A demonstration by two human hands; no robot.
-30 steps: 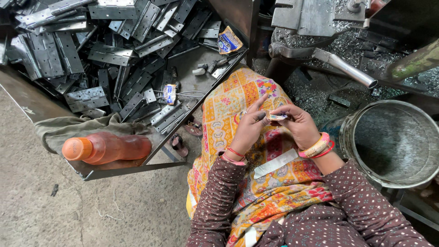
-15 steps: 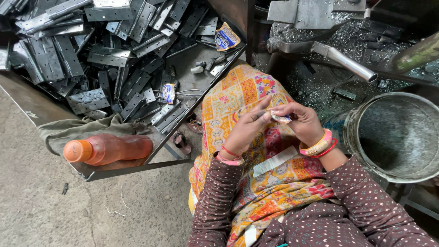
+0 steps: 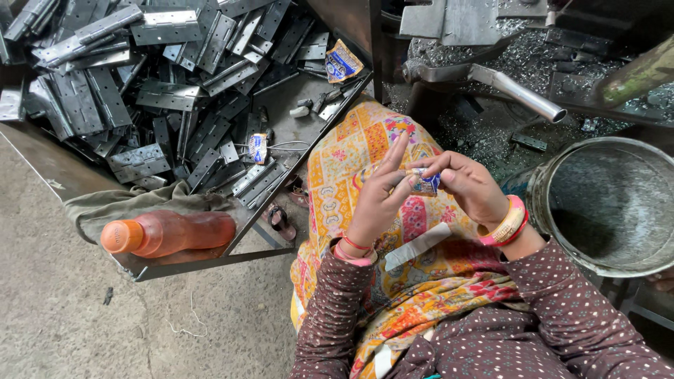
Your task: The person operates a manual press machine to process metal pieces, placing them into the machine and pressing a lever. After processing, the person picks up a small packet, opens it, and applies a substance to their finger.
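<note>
Head view: small blue-and-white sachet [image 3: 424, 181], pinched between both hands above the lap, over orange patterned cloth [image 3: 351, 154]. Left hand [image 3: 379, 200] grips its near edge with thumb and fingers, index finger raised; right hand [image 3: 469, 186] closes on the far edge. Step in hand, by judgement: opening the sachet; a tear would call for opposing pulls at one corner. Left: worktop [image 3: 175, 261] carrying piled metal hinges [image 3: 140, 91], orange bottle [image 3: 165, 235] lying flat. Right: metal bucket [image 3: 607, 203].
</note>
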